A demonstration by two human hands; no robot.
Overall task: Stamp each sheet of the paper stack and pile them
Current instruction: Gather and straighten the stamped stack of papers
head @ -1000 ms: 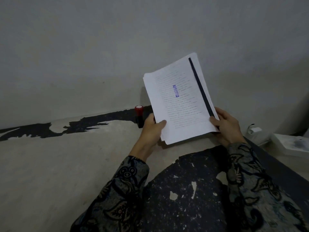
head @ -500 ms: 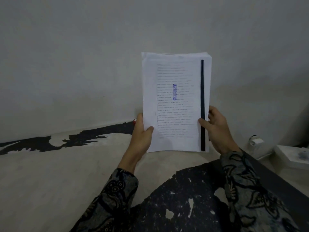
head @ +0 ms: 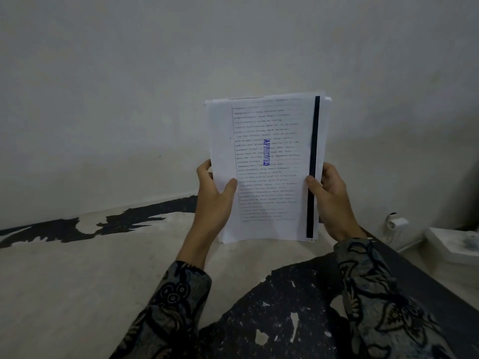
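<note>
Holding the paper stack (head: 269,177) upright above the floor, we grip its lower left edge with the left hand (head: 213,195) and its lower right edge with the right hand (head: 329,200), thumbs in front, fingers hidden behind. A blue stamp mark (head: 266,152) sits mid-sheet; the printed text is unreadable.

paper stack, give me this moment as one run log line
paper stack: upright, bottom edge on floor | left hand: grips left edge | right hand: grips right edge | top sheet: blue stamp showing
</note>
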